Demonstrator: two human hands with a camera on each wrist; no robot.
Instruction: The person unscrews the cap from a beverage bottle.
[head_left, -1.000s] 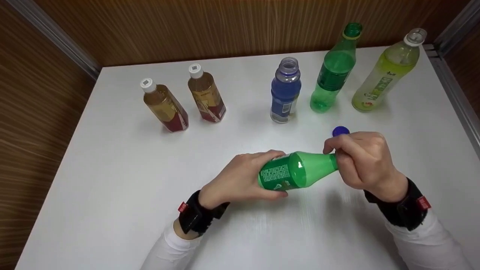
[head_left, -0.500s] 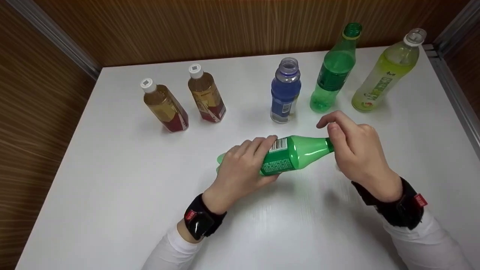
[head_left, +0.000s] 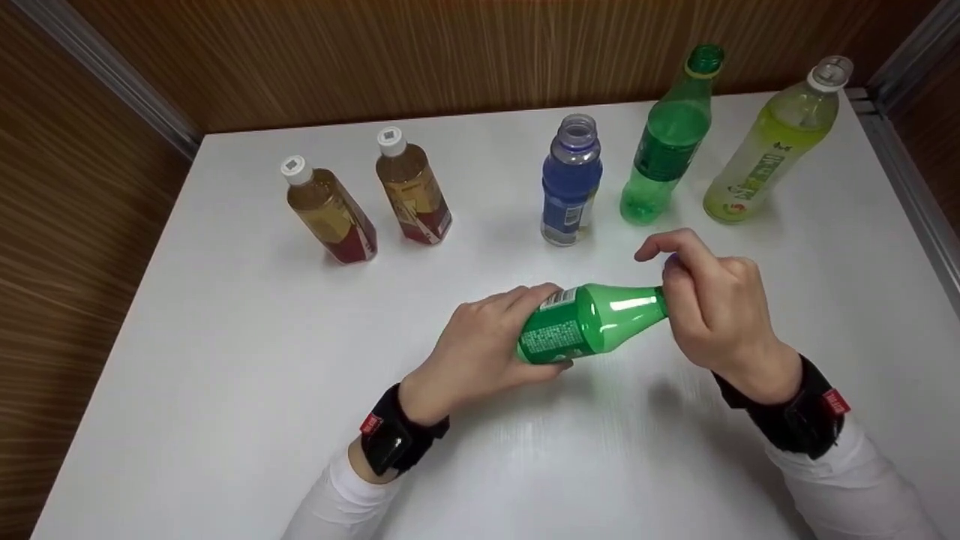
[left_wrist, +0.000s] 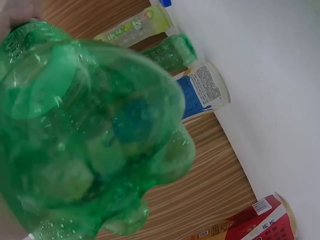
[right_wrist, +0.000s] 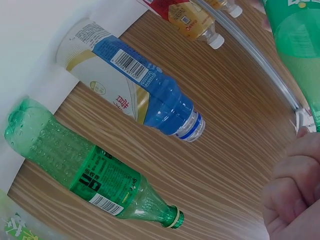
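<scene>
A green plastic bottle (head_left: 592, 324) is held on its side just above the white table (head_left: 225, 337). My left hand (head_left: 517, 330) grips its labelled body from the left. My right hand (head_left: 679, 300) curls round the neck end, which it hides, with the index finger raised. The bottle's knobbly base (left_wrist: 90, 130) fills the left wrist view. In the right wrist view the bottle's body (right_wrist: 300, 45) shows at the upper right above my curled fingers (right_wrist: 295, 200).
Along the back stand two tea bottles (head_left: 330, 214) (head_left: 412, 191) with white caps, an uncapped blue bottle (head_left: 570, 187), an uncapped green bottle (head_left: 667, 142) and a yellow-green bottle (head_left: 772, 142). A blue cap (left_wrist: 165, 2) lies on the table. Wooden walls enclose the table.
The bottle swung away from me, then came back a little. My right index finger lifted off the neck, and the blue cap is now hidden behind that hand in the head view.
</scene>
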